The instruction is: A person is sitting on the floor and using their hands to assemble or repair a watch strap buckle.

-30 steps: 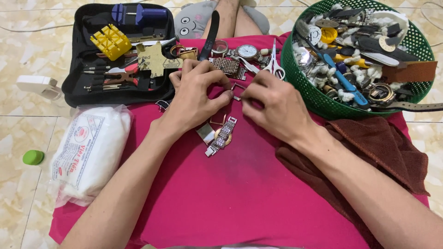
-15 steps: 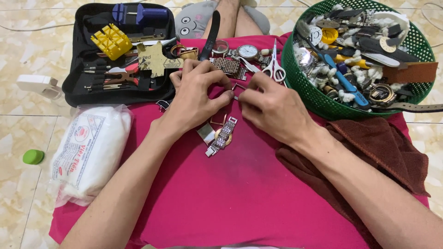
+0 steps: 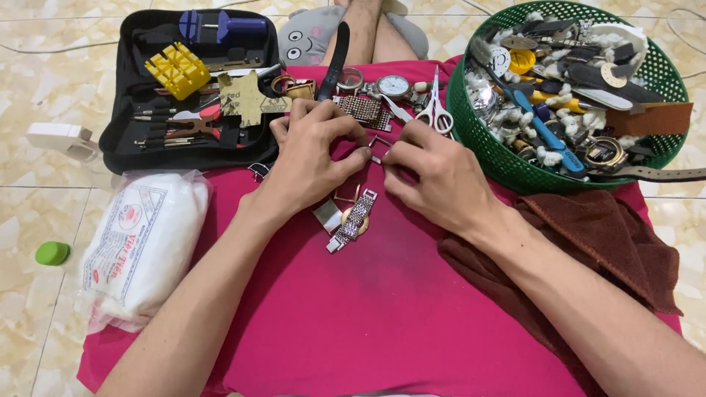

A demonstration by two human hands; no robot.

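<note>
My left hand and my right hand meet over a pink cloth, fingertips pinched together on a small thin metal watch part. Just below the hands a silver watch with a metal link band rests on the cloth, beside a small flat metal piece. Beyond the fingers lie a mesh watch band, a round watch face and small scissors.
A black open tool case with a yellow block and small tools lies far left. A green basket of watch parts and straps stands far right. A brown towel lies at right, a white plastic bag at left, a green cap on the tiled floor.
Both hands stay pinched together at the same spot; the fingers have only shifted slightly on the small part.
</note>
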